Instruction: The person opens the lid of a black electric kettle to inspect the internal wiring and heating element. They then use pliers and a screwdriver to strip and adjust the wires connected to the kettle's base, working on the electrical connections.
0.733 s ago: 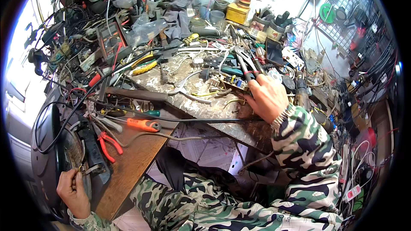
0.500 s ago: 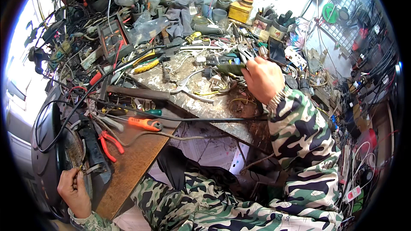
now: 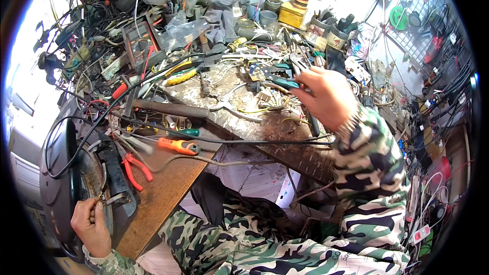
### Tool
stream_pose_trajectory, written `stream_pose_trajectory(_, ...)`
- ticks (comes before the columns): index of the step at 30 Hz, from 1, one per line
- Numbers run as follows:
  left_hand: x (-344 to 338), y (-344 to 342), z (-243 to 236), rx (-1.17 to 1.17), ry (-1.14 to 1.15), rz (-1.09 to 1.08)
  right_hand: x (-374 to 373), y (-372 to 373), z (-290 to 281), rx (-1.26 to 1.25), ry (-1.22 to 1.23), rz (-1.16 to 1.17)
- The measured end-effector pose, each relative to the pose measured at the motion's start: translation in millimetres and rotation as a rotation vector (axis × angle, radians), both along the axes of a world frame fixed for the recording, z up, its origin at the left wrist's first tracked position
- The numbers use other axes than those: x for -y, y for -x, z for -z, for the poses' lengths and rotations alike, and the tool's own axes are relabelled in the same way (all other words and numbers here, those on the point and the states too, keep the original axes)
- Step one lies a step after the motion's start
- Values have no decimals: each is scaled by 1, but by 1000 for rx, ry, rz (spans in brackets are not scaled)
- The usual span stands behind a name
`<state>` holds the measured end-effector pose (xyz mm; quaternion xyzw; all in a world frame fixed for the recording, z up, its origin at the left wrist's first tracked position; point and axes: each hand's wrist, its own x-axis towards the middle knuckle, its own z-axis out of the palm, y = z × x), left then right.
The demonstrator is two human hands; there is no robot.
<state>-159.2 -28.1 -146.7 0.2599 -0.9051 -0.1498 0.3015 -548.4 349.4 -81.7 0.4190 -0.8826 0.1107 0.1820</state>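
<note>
At the lower left, my left hand [image 3: 92,226] is closed, thumb and fingertips pinching a thin dark wire [image 3: 104,181]. The wire runs by a black, boxy part [image 3: 116,177] inside a rounded black housing [image 3: 57,188]. Over the bench's right side, my right hand [image 3: 328,97] is slightly blurred. Its thumb and fingers close on the end of a teal handle of a pair of pliers [image 3: 287,84], whose dark jaws lie toward the left among clutter. Silver pliers [image 3: 298,62] rest just beyond my fingers.
A black cable [image 3: 254,143] crosses the bench. On the brown board [image 3: 168,191] lie red-handled pliers [image 3: 135,170] and an orange-handled tool [image 3: 178,146]. Farther back are a hammer handle [image 3: 170,109], a multimeter [image 3: 138,46] and a yellow box [image 3: 292,15]. Tangled wires hang on both sides.
My right hand has moved a little to the right, and the teal handle at its fingertips shows more clearly. My left hand keeps its pinch. The whole view has shifted slightly.
</note>
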Motion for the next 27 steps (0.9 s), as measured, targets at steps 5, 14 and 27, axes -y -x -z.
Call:
stream_pose_trajectory(5,-4,-16,1,10,32,-34,-61,-38,11,5,26,211)
stream_pose_trajectory(14,17,-21,9,71,51,-23,-82,-59,67,-119,-36,178)
stream_pose_trajectory(27,5,-17,2,80,30,-54,-80,-68,70,98,17,11)
